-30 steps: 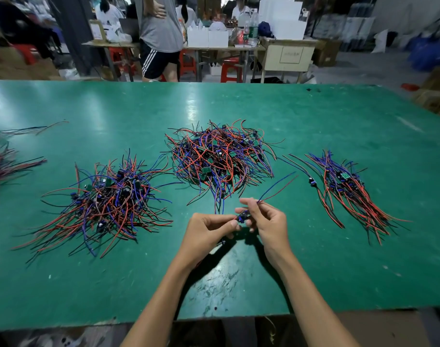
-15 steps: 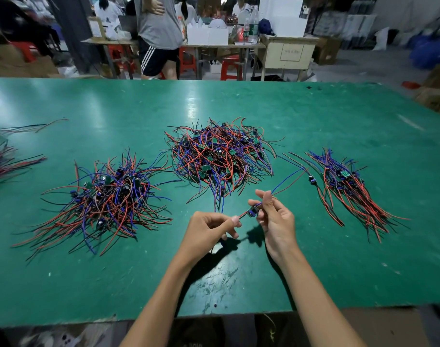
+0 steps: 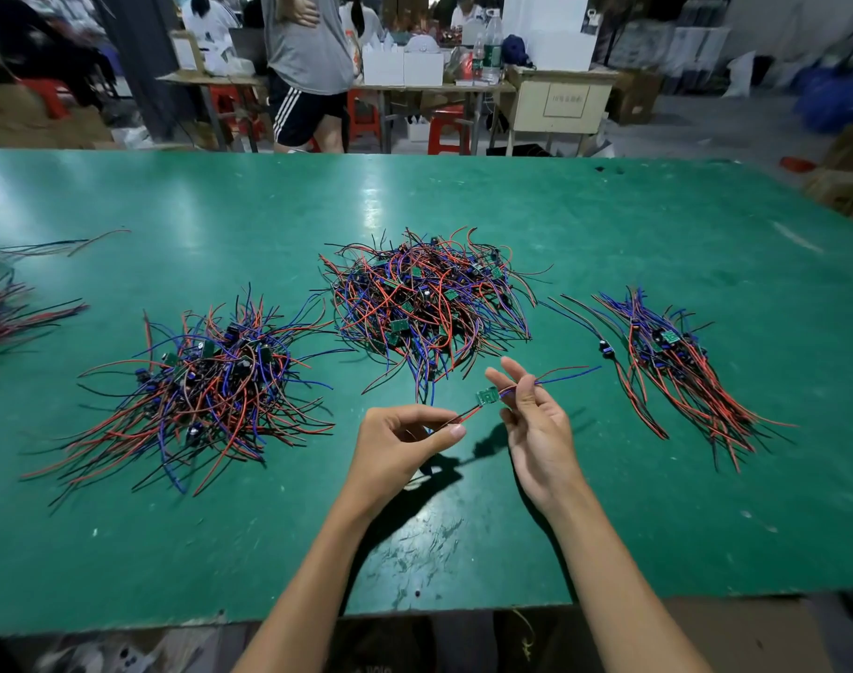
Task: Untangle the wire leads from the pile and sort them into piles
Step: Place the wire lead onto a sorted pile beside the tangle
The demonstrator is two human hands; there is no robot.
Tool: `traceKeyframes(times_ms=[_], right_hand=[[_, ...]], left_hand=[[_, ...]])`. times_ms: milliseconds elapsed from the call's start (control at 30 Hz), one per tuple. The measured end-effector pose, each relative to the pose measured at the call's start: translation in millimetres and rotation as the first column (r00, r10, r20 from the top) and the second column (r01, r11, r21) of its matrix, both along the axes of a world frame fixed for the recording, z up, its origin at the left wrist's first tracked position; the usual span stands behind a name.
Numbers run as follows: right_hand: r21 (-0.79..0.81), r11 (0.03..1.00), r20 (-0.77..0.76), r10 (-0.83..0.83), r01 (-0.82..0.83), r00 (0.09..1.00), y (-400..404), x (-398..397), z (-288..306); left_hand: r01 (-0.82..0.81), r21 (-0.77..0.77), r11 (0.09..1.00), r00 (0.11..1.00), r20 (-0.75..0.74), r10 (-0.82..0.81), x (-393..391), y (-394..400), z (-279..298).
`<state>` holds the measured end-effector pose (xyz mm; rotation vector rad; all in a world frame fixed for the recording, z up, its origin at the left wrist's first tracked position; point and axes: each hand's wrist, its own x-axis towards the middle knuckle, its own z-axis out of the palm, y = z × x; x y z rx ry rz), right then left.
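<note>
One wire lead with a small green board (image 3: 486,396) is stretched between my hands above the green table (image 3: 609,225). My left hand (image 3: 400,442) pinches its red and black wires at thumb and forefinger. My right hand (image 3: 536,420) holds its red and blue wires between the fingers, with the ends trailing right. A tangled pile (image 3: 429,303) of red, blue and black leads lies just beyond my hands. A second tangled pile (image 3: 206,386) sits to the left. A straighter, aligned pile (image 3: 677,361) lies to the right.
More leads (image 3: 7,308) lie at the table's left edge. Beyond the far edge a person in a grey shirt (image 3: 308,51) stands by work tables with boxes, bottles and red stools (image 3: 446,128). Cardboard boxes sit at the right.
My hands have drawn apart, pulling the lead straight so its green board shows between them. The right hand moved right and opened its fingers more; the piles have not moved.
</note>
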<state>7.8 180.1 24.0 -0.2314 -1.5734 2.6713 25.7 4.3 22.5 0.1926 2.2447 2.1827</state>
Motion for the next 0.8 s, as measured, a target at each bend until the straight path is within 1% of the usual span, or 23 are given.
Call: traceKeyframes(times_ms=[167,300,433,533,600,633,667,700,733,767,800], right_hand=[[-0.075,0.997,-0.009,-0.015,0.014,1.000,1.3,-2.3,-2.8],[-0.074,0.997,-0.001,-0.027,0.027,1.000,0.2,-1.3,-3.4],[-0.066,0.993,0.026,-0.097,0.098,0.995,-1.5,0.6,3.0],[0.019,0.990,0.043,-0.143,0.142,0.989,8.9,-8.3,14.7],[0.150,0.969,0.036,-0.206,0.198,0.978,26.6,-23.0,23.4],[0.268,0.931,0.018,-0.260,0.246,0.965,38.2,-33.9,28.3],[0.429,0.852,-0.020,-0.323,0.300,0.946,51.0,-46.6,33.4],[0.593,0.724,-0.081,-0.381,0.352,0.921,63.9,-58.9,39.2],[0.719,0.577,-0.151,-0.416,0.389,0.897,76.8,-70.5,45.4],[0.807,0.443,-0.195,-0.425,0.391,0.884,90.2,-81.3,50.7],[0.878,0.318,-0.206,-0.424,0.358,0.882,104.0,-92.4,54.1]], left_hand=[[-0.001,0.012,1.000,1.000,0.020,0.000,-0.5,1.0,-0.5],[-0.025,0.063,0.998,0.999,0.027,0.023,-0.8,3.4,-0.7],[-0.027,0.082,0.996,0.999,0.020,0.025,-1.2,2.6,-0.6],[-0.045,0.137,0.990,0.999,0.035,0.040,-5.3,2.3,1.1],[-0.086,0.149,0.985,0.996,0.044,0.080,-9.4,1.5,0.9],[-0.110,0.152,0.982,0.993,0.047,0.104,-10.6,1.0,0.2],[-0.137,0.156,0.978,0.990,0.052,0.131,-11.5,0.6,-0.9],[-0.166,0.162,0.973,0.986,0.059,0.158,-12.2,-0.1,-1.8],[-0.195,0.170,0.966,0.980,0.064,0.186,-13.2,-0.4,-2.6],[-0.223,0.174,0.959,0.974,0.068,0.214,-14.0,0.0,-3.4],[-0.250,0.164,0.954,0.968,0.067,0.242,-14.9,0.7,-4.2]])
